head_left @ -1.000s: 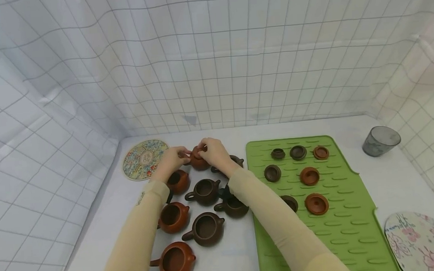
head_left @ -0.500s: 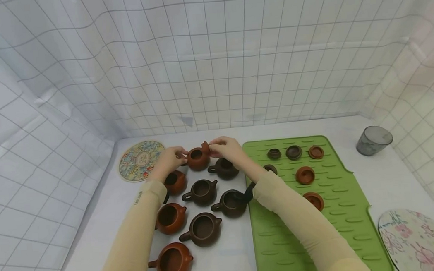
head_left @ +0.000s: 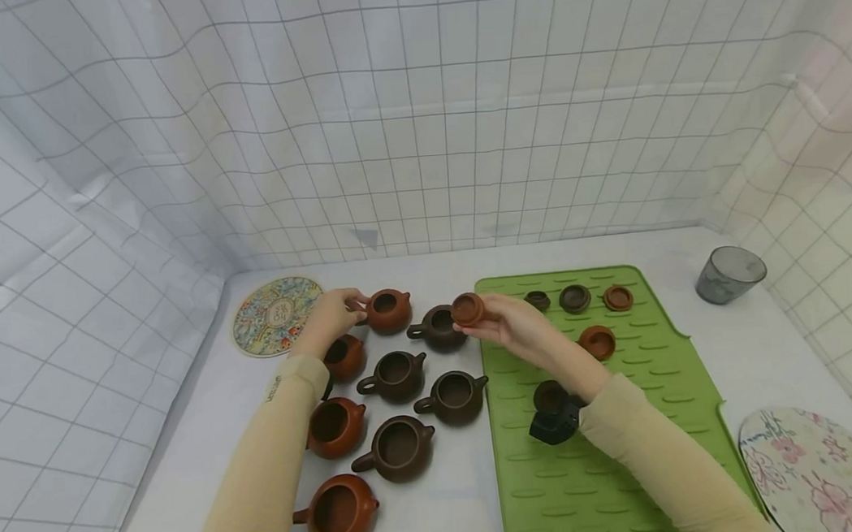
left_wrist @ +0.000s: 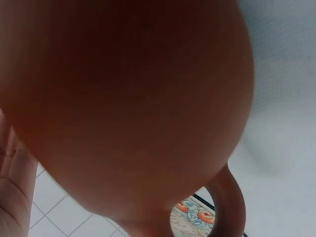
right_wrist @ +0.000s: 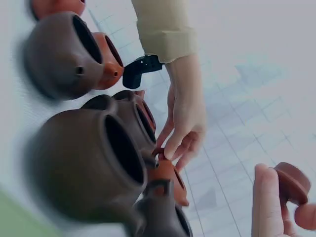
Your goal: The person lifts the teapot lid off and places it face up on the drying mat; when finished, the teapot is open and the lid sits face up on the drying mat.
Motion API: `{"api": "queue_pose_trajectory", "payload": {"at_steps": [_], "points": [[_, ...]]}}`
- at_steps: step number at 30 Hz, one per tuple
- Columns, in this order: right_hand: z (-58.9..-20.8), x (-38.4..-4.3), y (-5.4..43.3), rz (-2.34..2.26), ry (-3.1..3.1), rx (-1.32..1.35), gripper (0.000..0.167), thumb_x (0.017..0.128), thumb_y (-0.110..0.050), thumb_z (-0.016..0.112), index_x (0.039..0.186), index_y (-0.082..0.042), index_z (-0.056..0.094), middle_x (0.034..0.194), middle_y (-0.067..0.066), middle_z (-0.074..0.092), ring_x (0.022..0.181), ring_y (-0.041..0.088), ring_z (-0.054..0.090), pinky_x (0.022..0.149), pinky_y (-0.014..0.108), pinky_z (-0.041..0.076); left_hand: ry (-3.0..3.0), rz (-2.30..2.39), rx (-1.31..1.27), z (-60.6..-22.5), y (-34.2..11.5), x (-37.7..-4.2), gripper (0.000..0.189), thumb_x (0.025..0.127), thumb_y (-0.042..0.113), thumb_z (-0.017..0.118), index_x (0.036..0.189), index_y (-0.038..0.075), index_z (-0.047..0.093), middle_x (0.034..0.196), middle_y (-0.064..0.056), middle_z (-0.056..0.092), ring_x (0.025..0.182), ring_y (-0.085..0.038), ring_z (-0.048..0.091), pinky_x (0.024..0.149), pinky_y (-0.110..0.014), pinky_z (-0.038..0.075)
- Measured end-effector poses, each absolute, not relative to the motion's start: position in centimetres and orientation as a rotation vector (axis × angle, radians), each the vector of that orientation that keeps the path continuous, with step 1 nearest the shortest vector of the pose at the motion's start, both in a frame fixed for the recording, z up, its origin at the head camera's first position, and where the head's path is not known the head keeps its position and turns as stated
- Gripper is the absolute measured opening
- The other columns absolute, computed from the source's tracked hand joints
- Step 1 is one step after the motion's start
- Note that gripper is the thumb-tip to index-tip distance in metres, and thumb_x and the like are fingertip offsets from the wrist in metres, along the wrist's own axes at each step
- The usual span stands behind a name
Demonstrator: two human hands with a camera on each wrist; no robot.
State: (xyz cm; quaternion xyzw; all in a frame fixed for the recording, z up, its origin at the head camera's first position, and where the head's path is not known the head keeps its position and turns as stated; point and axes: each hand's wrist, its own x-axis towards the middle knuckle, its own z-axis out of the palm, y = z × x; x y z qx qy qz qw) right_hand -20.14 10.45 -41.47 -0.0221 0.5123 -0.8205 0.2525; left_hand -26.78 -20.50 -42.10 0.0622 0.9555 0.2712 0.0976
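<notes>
At the back of the table, my left hand (head_left: 337,314) pinches the handle of a red clay teapot (head_left: 392,310), whose mouth is uncovered. The right wrist view shows the same left hand (right_wrist: 186,121) with thumb and fingers at that handle. My right hand (head_left: 516,324) holds a small red clay lid (head_left: 467,310) by the fingertips, above the green mat's left edge. The lid's hollow side faces the head camera. From the right wrist, the lid (right_wrist: 293,182) shows between fingers and thumb. A reddish teapot (left_wrist: 133,108) fills most of the left wrist view.
Several open red and dark brown teapots (head_left: 400,448) stand in rows on the left. Other lids (head_left: 575,298) lie on a green mat (head_left: 542,487). A grey glass (head_left: 730,273), a floral round mat (head_left: 812,470) and a patterned round mat (head_left: 275,316) lie around them.
The right hand has lifted the lid off the red teapot, carried it right and turned its hollow side up. The left hand stays at the teapot's handle.
</notes>
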Motion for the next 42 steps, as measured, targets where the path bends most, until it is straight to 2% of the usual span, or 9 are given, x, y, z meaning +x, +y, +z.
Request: {"api": "queue_pose_trajectory", "payload": {"at_steps": [10, 16, 21, 24, 27, 30, 33, 37, 42], "points": [[-42.6, -16.3, 20.9, -2.194, 1.601, 0.005, 0.032, 0.105, -0.025, 0.047, 0.131, -0.006, 0.045, 0.114, -0.006, 0.063, 0.104, 0.01, 0.068, 0.1, 0.027, 0.05, 2.827, 0.799, 0.2, -42.2, -20.6, -26.9, 0.025, 0.095, 0.007, 0.063, 0.119, 0.003, 0.067, 0.111, -0.02, 0.07, 0.106, -0.037, 0.065, 0.088, -0.045, 0.054], [-43.4, -15.0, 27.7, -2.317, 1.568, 0.029, 0.018, 0.105, -0.02, 0.047, 0.118, -0.021, 0.059, 0.112, -0.01, 0.066, 0.103, 0.005, 0.066, 0.094, 0.02, 0.053, 2.812, 0.819, 0.206, -42.1, -20.7, -26.9, 0.026, 0.096, 0.007, 0.062, 0.121, 0.002, 0.066, 0.113, -0.021, 0.07, 0.108, -0.038, 0.065, 0.086, -0.044, 0.056], [-45.0, -14.3, 31.5, -2.252, 1.675, 0.006, 0.026, 0.107, -0.017, 0.041, 0.111, -0.027, 0.065, 0.109, -0.013, 0.067, 0.102, 0.001, 0.065, 0.09, 0.017, 0.053, 2.823, 0.815, 0.206, -42.2, -20.8, -26.9, 0.025, 0.095, 0.007, 0.063, 0.12, 0.003, 0.067, 0.112, -0.021, 0.07, 0.107, -0.037, 0.065, 0.086, -0.044, 0.056], [-45.9, -13.9, 32.7, -2.125, 1.843, 0.12, 0.025, 0.107, -0.021, 0.044, 0.127, -0.015, 0.056, 0.104, -0.019, 0.065, 0.098, -0.004, 0.063, 0.087, 0.015, 0.052, 2.828, 0.801, 0.2, -42.3, -20.7, -26.9, 0.026, 0.096, 0.008, 0.062, 0.121, 0.004, 0.067, 0.113, -0.02, 0.07, 0.108, -0.037, 0.064, 0.086, -0.044, 0.055], [-46.6, -13.5, 33.3, -1.938, 2.046, 0.225, 0.054, 0.106, -0.028, 0.045, 0.146, 0.006, 0.034, 0.101, -0.026, 0.058, 0.093, -0.012, 0.059, 0.086, 0.014, 0.053, 2.825, 0.792, 0.197, -42.4, -20.6, -26.9, 0.026, 0.096, 0.008, 0.062, 0.121, 0.005, 0.066, 0.113, -0.019, 0.069, 0.109, -0.037, 0.064, 0.087, -0.044, 0.055], [-46.9, -13.2, 33.5, -1.77, 2.211, 0.27, 0.072, 0.106, -0.033, 0.043, 0.147, 0.02, 0.017, 0.1, -0.029, 0.05, 0.09, -0.018, 0.055, 0.085, 0.013, 0.053, 2.818, 0.798, 0.188, -42.4, -20.6, -27.0, 0.026, 0.097, 0.008, 0.061, 0.122, 0.005, 0.066, 0.114, -0.019, 0.069, 0.11, -0.037, 0.064, 0.087, -0.044, 0.055], [-46.8, -13.0, 33.4, -1.669, 2.3, 0.307, 0.074, 0.105, -0.039, 0.042, 0.147, 0.018, 0.021, 0.115, -0.005, 0.062, 0.088, -0.022, 0.052, 0.085, 0.013, 0.053, 2.821, 0.803, 0.198, -42.4, -20.5, -27.0, 0.026, 0.097, 0.008, 0.061, 0.122, 0.004, 0.066, 0.114, -0.02, 0.069, 0.11, -0.037, 0.064, 0.086, -0.043, 0.056], [-46.5, -12.7, 33.2, -1.556, 2.391, 0.352, 0.074, 0.105, -0.043, 0.041, 0.146, 0.017, 0.027, 0.139, 0.033, 0.046, 0.083, -0.022, 0.052, 0.082, 0.013, 0.054, 2.822, 0.814, 0.207, -42.6, -20.6, -27.1, 0.026, 0.096, 0.007, 0.062, 0.121, 0.004, 0.066, 0.113, -0.02, 0.069, 0.108, -0.037, 0.064, 0.086, -0.043, 0.056], [-46.5, -12.6, 33.2, -1.422, 2.503, 0.406, 0.068, 0.104, -0.042, 0.044, 0.141, 0.015, 0.041, 0.125, 0.017, 0.063, 0.078, -0.016, 0.057, 0.094, 0.033, 0.053, 2.803, 0.827, 0.208, -42.6, -20.8, -27.2, 0.026, 0.096, 0.007, 0.062, 0.122, 0.003, 0.066, 0.114, -0.021, 0.068, 0.107, -0.037, 0.065, 0.086, -0.043, 0.056]]}}
